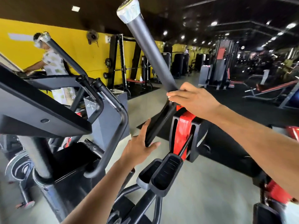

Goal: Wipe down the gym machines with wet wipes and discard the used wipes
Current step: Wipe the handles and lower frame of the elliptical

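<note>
Grey foam handle point(150, 57) of a gym machine, both hands on it.
Right hand point(192, 99) grips the handle with a white wipe point(169, 95) peeking at nine o'clock of its fingers; left hand point(139, 147) lies open-fingered against the bar at six o'clock.

A gym: weight racks point(123, 62), benches point(265, 89) and an elliptical trainer point(168, 173) fill the floor

Single head-worn wide-angle view, looking forward and down, close over both forearms and an elliptical handle bar point(150, 57)
</note>
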Tool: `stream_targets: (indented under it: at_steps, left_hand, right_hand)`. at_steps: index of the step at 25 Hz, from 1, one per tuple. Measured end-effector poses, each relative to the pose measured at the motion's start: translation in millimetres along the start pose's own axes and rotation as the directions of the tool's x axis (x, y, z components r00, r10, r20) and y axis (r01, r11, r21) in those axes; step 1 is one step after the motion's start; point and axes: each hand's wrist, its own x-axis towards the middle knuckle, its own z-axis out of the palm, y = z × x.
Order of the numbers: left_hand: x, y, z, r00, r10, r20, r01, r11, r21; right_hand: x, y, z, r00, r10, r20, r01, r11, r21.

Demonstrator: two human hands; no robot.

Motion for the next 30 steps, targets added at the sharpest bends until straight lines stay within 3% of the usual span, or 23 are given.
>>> stream_targets:
  at_steps: [3, 7, 8, 11, 15, 17, 20, 23, 26, 30]
  left_hand:
    - [-1, -6, 6, 0.999, 0.006, -0.032, -0.006, 1.0, -0.004]
    - [0, -8, 6, 0.998, 0.027, -0.051, -0.028, 1.0, -0.006]
    - [0, -7, 6, 0.998, 0.025, -0.051, -0.025, 1.0, -0.004]
    - [1, -9, 8, 0.998, 0.032, -0.058, -0.033, 0.999, -0.008]
    - [2, -14, 10, 0.998, 0.035, -0.049, -0.036, 0.999, -0.019]
    - [2, -16, 12, 0.998, 0.044, -0.047, -0.045, 0.999, -0.013]
    - [2, -16, 12, 0.999, 0.041, -0.037, -0.042, 0.998, -0.036]
    - [2, -15, 12, 0.996, 0.082, -0.035, -0.083, 0.996, -0.019]
    - [1, -11, 8, 0.995, 0.093, -0.024, -0.093, 0.996, 0.016]
    - [10, 5, 1, 0.977, 0.204, -0.065, -0.192, 0.969, 0.158]
  right_hand:
    - [-2, 4, 7, 0.996, -0.086, 0.012, 0.086, 0.996, -0.021]
    - [-8, -26, 34, 0.993, 0.118, 0.032, -0.122, 0.978, 0.172]
    - [-4, -34, 33, 0.993, 0.107, 0.05, -0.115, 0.972, 0.204]
    - [14, -34, 8, 0.998, -0.066, 0.02, 0.066, 0.998, 0.02]
    - [17, -9, 1, 0.991, -0.128, -0.022, 0.122, 0.974, -0.189]
    - [13, -11, 13, 0.999, -0.039, 0.016, 0.04, 0.997, -0.068]
    - [12, -14, 14, 0.994, 0.073, 0.077, -0.091, 0.96, 0.266]
    - [12, -16, -16, 0.986, 0.163, -0.037, -0.136, 0.91, 0.392]
    - [15, -16, -36, 0.871, 0.402, -0.284, -0.201, 0.817, 0.541]
    - [18, -33, -4, 0.751, 0.628, -0.202, -0.34, 0.631, 0.697]
